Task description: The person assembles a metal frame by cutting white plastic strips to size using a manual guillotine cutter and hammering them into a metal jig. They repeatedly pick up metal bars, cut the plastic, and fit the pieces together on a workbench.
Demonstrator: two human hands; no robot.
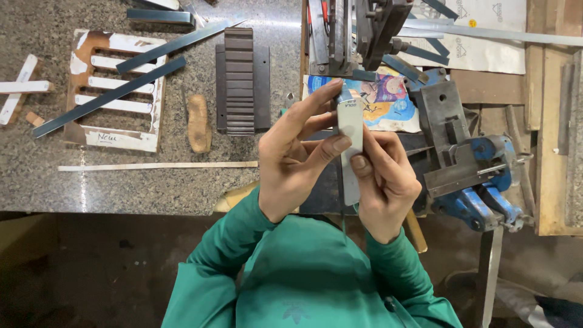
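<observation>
A flat grey metal strip [350, 130] with a rounded top stands upright between both hands, close to my chest. My left hand [297, 152] pinches its upper part, index finger at the top edge and thumb across its face. The lower half is gripped from the right side by my right hand [382, 182]. Both sleeves are green.
A blue bench vise [480, 176] sits just right of the hands. A metal press tool [358, 33] stands behind them. On the granite counter [36, 182] lie dark metal strips [109, 96], a slotted wooden template [115, 91], a ridged dark block [240, 82] and a thin pale strip [158, 165].
</observation>
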